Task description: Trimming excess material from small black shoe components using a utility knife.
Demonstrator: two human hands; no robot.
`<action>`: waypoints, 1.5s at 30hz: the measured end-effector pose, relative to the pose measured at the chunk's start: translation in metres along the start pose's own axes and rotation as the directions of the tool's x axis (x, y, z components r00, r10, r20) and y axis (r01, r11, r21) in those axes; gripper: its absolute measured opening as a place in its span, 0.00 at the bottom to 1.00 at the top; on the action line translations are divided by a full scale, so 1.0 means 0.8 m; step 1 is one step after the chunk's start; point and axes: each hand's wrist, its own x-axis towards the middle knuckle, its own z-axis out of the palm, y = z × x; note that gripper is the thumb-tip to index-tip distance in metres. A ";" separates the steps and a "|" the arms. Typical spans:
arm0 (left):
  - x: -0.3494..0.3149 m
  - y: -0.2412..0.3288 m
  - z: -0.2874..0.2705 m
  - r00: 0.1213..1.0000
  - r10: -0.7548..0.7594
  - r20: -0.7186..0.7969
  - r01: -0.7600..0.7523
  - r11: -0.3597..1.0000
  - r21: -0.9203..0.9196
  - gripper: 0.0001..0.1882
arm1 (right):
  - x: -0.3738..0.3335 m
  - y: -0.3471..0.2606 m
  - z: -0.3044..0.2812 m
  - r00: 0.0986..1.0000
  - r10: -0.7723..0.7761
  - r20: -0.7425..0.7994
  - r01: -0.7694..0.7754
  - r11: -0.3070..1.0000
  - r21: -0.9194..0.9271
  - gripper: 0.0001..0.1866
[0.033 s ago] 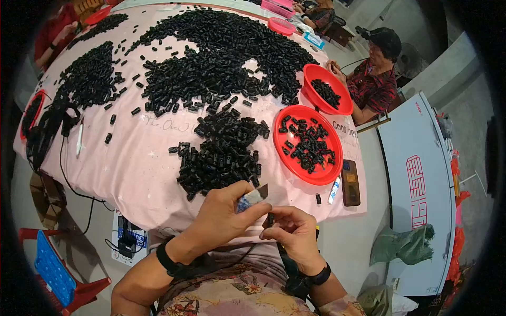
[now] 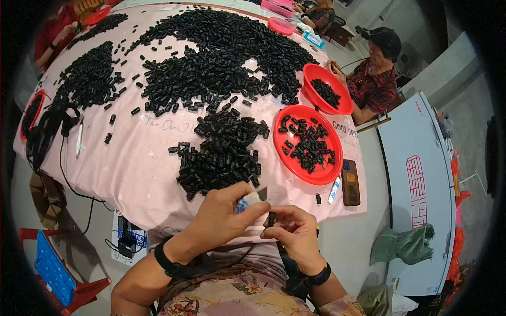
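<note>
A small black part [image 2: 271, 218] sits pinched between the fingertips of the right hand [image 2: 295, 234], at the near edge of the table [image 2: 132, 174]. The left hand [image 2: 221, 218] closes around a small blade tool [image 2: 253, 198] with a white-and-blue handle, its tip meeting the part from the left. The two hands touch at the fingertips, just above the person's lap. Most of the part is hidden by the fingers, so its shape is hard to make out; the tool's handle is largely covered by the left palm.

Just beyond the hands lies a heap [image 2: 221, 152] of similar black parts on the pink cloth. To its right is a red tray [image 2: 308, 145] holding more parts, with a second red tray [image 2: 327, 89] farther off. A dark phone [image 2: 350, 181] lies at the near right edge of the table, with a single loose part [image 2: 318, 198] to its left. A much larger spread of parts [image 2: 221, 52] covers the far half of the table. At the far right sits another person [image 2: 377, 73], hands at the table edge. The rim of the view is dark and bent.
</note>
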 end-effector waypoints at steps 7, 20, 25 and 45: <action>-0.010 -0.007 -0.015 0.956 0.035 0.290 -0.019 0.998 -0.058 0.14 | 0.001 0.002 -0.001 0.999 0.007 -0.044 -0.004 0.997 0.074 0.20; -0.010 -0.005 -0.015 0.943 0.035 0.330 -0.047 0.998 0.030 0.15 | -0.002 0.005 -0.005 0.997 -0.064 -0.047 0.060 0.995 -0.075 0.23; -0.009 -0.003 -0.015 0.947 0.016 0.321 -0.037 0.998 0.058 0.15 | -0.003 0.004 -0.003 0.995 -0.075 -0.063 0.070 0.994 -0.079 0.24; -0.009 -0.004 -0.014 0.939 0.034 0.343 -0.063 0.995 0.074 0.15 | -0.006 -0.002 -0.002 0.987 -0.162 0.006 0.159 0.959 -0.236 0.21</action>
